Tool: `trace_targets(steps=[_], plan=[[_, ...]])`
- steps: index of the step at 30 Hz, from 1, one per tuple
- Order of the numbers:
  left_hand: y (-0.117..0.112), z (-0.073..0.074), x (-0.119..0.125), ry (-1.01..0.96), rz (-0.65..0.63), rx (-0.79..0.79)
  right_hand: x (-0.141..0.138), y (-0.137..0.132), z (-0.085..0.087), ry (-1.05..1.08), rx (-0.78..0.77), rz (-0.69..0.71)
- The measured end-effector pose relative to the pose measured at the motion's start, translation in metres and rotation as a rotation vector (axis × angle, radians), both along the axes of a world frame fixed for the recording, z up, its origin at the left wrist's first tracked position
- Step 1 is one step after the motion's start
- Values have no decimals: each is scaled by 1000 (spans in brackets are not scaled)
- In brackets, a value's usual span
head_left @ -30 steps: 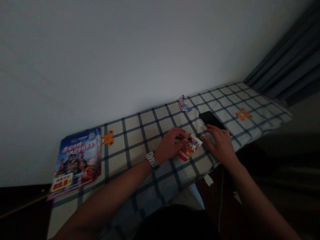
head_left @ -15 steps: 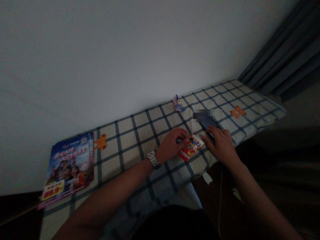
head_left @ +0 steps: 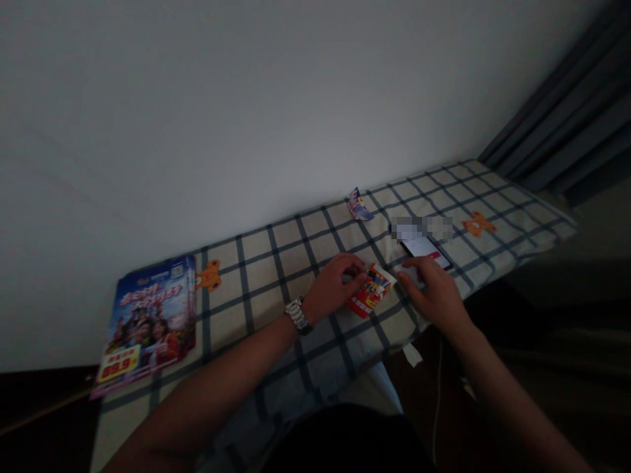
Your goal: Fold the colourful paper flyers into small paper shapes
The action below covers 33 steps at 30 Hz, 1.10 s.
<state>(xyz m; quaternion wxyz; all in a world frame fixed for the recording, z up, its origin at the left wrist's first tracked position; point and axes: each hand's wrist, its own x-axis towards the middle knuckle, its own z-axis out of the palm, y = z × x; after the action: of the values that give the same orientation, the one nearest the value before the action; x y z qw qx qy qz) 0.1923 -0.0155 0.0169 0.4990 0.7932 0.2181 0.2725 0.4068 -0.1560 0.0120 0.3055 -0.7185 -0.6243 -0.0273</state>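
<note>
My left hand (head_left: 338, 284), with a metal-band watch (head_left: 298, 315) at the wrist, is curled with its thumb and fingers at the left edge of a small folded red leaflet (head_left: 373, 289). The leaflet has a cartoon print and a white edge, and it tilts over the checked cloth. My right hand (head_left: 431, 292) is beside the leaflet's right side, thumb and index finger apart, nothing between them. Just beyond its fingers lies a smartphone (head_left: 428, 251), its screen lit white with a red patch.
A stack of blue and pink flyers (head_left: 148, 322) lies at the left end of the checked tablecloth (head_left: 256, 263). A folded blue paper piece (head_left: 359, 205) stands near the wall (head_left: 246, 131). Dark curtains (head_left: 557, 112) hang at right; a white cable (head_left: 438, 401) hangs below the table.
The phone's screen has gone from dark to lit. My right hand has drawn back a little from the phone. My left hand stays at the leaflet; the view has shifted slightly.
</note>
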Motion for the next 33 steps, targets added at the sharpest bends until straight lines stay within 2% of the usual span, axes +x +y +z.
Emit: trace_targets(steps=[4,10,16,24,33], plan=[[4,1,-18,17,41,-35,-18,9,2,113,-95,11],[11,-1,-50,40,133,-45,-42,33,5,213,-92,104],[15,2,-88,40,285,-66,-75,65,9,432,-160,282],[18,-7,-135,38,412,-137,-121,105,8,682,-267,428],[12,-7,-167,47,501,-129,-168,135,6,824,-326,579]])
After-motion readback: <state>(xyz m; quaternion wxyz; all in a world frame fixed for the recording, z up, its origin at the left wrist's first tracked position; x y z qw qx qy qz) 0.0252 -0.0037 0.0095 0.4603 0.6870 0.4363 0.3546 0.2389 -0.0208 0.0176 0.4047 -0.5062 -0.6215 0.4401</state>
